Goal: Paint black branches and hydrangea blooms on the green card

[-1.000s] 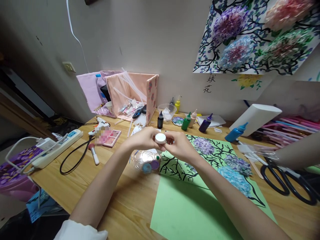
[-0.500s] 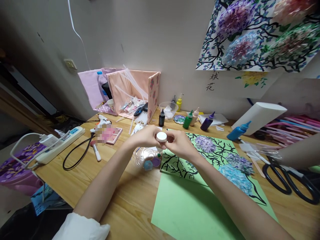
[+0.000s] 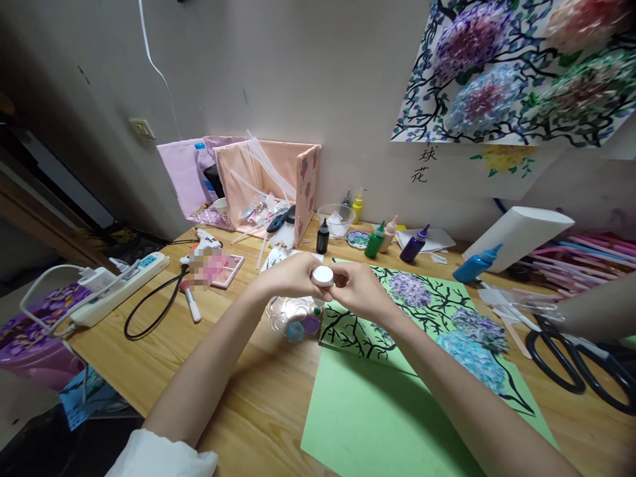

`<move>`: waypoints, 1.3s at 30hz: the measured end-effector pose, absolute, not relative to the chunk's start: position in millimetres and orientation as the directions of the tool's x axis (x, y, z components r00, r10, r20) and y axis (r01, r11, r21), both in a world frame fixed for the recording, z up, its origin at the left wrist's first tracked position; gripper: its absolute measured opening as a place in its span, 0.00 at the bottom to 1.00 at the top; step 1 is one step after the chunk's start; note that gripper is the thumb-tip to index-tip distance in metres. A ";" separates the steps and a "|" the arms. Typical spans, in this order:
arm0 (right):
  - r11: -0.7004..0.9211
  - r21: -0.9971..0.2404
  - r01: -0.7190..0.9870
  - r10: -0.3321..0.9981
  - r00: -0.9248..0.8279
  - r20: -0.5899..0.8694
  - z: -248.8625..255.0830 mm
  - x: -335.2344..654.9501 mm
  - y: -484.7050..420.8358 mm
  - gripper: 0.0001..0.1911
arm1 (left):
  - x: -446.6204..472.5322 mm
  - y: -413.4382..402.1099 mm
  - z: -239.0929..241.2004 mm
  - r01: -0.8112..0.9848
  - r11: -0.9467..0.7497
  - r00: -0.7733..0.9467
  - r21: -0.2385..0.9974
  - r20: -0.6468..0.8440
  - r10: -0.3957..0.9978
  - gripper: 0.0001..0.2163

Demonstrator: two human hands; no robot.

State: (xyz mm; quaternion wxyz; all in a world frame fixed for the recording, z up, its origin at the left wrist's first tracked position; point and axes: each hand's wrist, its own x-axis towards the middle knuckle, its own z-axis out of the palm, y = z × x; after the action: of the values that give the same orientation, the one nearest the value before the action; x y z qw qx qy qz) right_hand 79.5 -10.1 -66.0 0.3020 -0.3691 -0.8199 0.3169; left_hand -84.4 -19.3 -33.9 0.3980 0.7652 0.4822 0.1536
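Both of my hands meet over the middle of the wooden table. My left hand [image 3: 291, 275] and my right hand [image 3: 358, 286] pinch a small round white-capped container [image 3: 322, 275] between their fingertips. Just below it sits a clear plastic paint palette [image 3: 293, 318] with blue and purple paint. To the right lies a green sheet painted with black branches and purple and blue flowers [image 3: 427, 311]. A plain green sheet [image 3: 368, 417] lies in front of it.
Paint bottles stand at the back: black [image 3: 322, 237], green [image 3: 371, 241], purple [image 3: 411, 245], blue [image 3: 474, 265]. A pink fabric box [image 3: 271, 185], glue gun [image 3: 201, 242], power strip [image 3: 116, 288] and cable lie left. Black scissors [image 3: 571, 358] and another person's arm [image 3: 596, 308] are at the right.
My hands keep holding the white-capped container in the same place; the view has shifted slightly. Nothing else on the table has moved.
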 end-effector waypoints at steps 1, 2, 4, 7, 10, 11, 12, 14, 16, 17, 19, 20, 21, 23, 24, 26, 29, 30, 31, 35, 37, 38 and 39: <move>0.527 -0.743 0.413 0.796 -0.545 0.262 -66.0 79.6 -10.1 0.05 | -84.2 -19.6 -33.4 0.617 -0.222 0.487 0.755 -0.145 0.861 0.09; 0.528 -0.743 0.412 0.796 -0.546 0.263 -65.9 79.7 -10.2 0.05 | -84.0 -19.9 -33.1 0.619 -0.226 0.486 0.752 -0.142 0.862 0.09; 0.534 -0.738 0.413 0.792 -0.550 0.265 -65.9 79.7 -10.3 0.05 | -83.8 -20.5 -32.8 0.632 -0.234 0.483 0.739 -0.139 0.865 0.09; 0.540 -0.732 0.415 0.785 -0.562 0.260 -65.9 79.6 -10.8 0.04 | -83.7 -21.7 -32.9 0.651 -0.240 0.476 0.720 -0.141 0.868 0.08; 0.540 -0.734 0.413 0.783 -0.566 0.258 -65.5 79.4 -11.2 0.04 | -83.3 -23.4 -32.8 0.658 -0.224 0.460 0.719 -0.149 0.875 0.08; 0.539 -0.733 0.415 0.784 -0.566 0.256 -65.4 79.3 -11.3 0.04 | -83.2 -23.8 -32.7 0.660 -0.219 0.457 0.718 -0.152 0.876 0.08; 0.538 -0.731 0.419 0.785 -0.566 0.254 -65.3 79.1 -11.3 0.04 | -83.1 -24.2 -32.4 0.664 -0.218 0.454 0.715 -0.154 0.878 0.08; 0.538 -0.728 0.426 0.786 -0.566 0.250 -65.1 78.8 -11.2 0.04 | -82.9 -24.8 -31.7 0.669 -0.223 0.455 0.709 -0.154 0.877 0.07; 0.540 -0.726 0.425 0.785 -0.566 0.253 -65.2 78.4 -11.2 0.04 | -82.7 -25.0 -30.4 0.672 -0.232 0.459 0.703 -0.149 0.876 0.07; 0.542 -0.726 0.424 0.784 -0.566 0.255 -65.3 78.2 -11.2 0.03 | -82.5 -25.0 -29.7 0.673 -0.235 0.460 0.701 -0.147 0.876 0.07; 0.542 -0.724 0.427 0.787 -0.561 0.258 -65.6 78.0 -11.2 0.04 | -82.2 -25.0 -28.4 0.673 -0.234 0.457 0.702 -0.146 0.877 0.07; 0.540 -0.723 0.431 0.789 -0.559 0.256 -65.8 78.1 -11.1 0.04 | -82.1 -24.9 -27.9 0.674 -0.231 0.454 0.702 -0.147 0.879 0.07; 0.538 -0.723 0.435 0.791 -0.557 0.253 -65.9 78.2 -11.0 0.04 | -82.1 -24.8 -27.6 0.675 -0.229 0.452 0.701 -0.147 0.880 0.06; 0.534 -0.722 0.440 0.793 -0.557 0.247 -66.1 78.5 -10.6 0.04 | -82.1 -24.8 -27.6 0.676 -0.226 0.448 0.701 -0.148 0.881 0.07; 0.534 -0.722 0.439 0.792 -0.560 0.245 -66.1 78.8 -10.4 0.04 | -82.2 -24.7 -27.8 0.675 -0.226 0.449 0.703 -0.148 0.881 0.07; 0.536 -0.724 0.434 0.787 -0.567 0.243 -66.0 79.2 -10.0 0.03 | -82.4 -24.8 -28.4 0.671 -0.224 0.448 0.706 -0.147 0.882 0.07; 0.539 -0.731 0.420 0.782 -0.572 0.248 -66.0 79.4 -9.2 0.03 | -82.8 -24.8 -29.1 0.676 -0.229 0.444 0.701 -0.140 0.885 0.08; 0.539 -0.736 0.410 0.778 -0.577 0.248 -66.2 79.4 -8.9 0.03 | -82.9 -24.8 -29.3 0.682 -0.233 0.442 0.693 -0.138 0.886 0.08; 0.539 -0.742 0.400 0.774 -0.582 0.249 -66.5 79.3 -8.7 0.03 | -82.9 -24.8 -29.5 0.689 -0.236 0.441 0.686 -0.137 0.887 0.08; 0.528 -0.767 0.363 0.763 -0.600 0.241 -68.0 78.9 -8.0 0.02 | -82.6 -24.4 -30.3 0.693 -0.247 0.443 0.677 -0.130 0.887 0.08; 0.521 -0.775 0.358 0.762 -0.604 0.234 -68.5 78.7 -8.0 0.02 | -82.3 -24.0 -30.9 0.688 -0.251 0.449 0.681 -0.127 0.885 0.08; 0.519 -0.776 0.359 0.762 -0.606 0.229 -68.7 78.6 -8.0 0.02 | -82.2 -23.9 -31.0 0.687 -0.254 0.451 0.680 -0.126 0.883 0.08; 0.518 -0.775 0.362 0.762 -0.607 0.226 -68.9 78.5 -7.9 0.01 | -82.1 -23.8 -31.1 0.688 -0.258 0.453 0.678 -0.124 0.883 0.08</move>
State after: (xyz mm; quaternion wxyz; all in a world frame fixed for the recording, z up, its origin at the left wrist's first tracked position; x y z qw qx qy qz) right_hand 78.5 -7.9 -68.9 0.2831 -0.3412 -0.8240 0.3529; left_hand -82.1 -23.8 -31.1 0.3431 0.7802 0.5035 0.1419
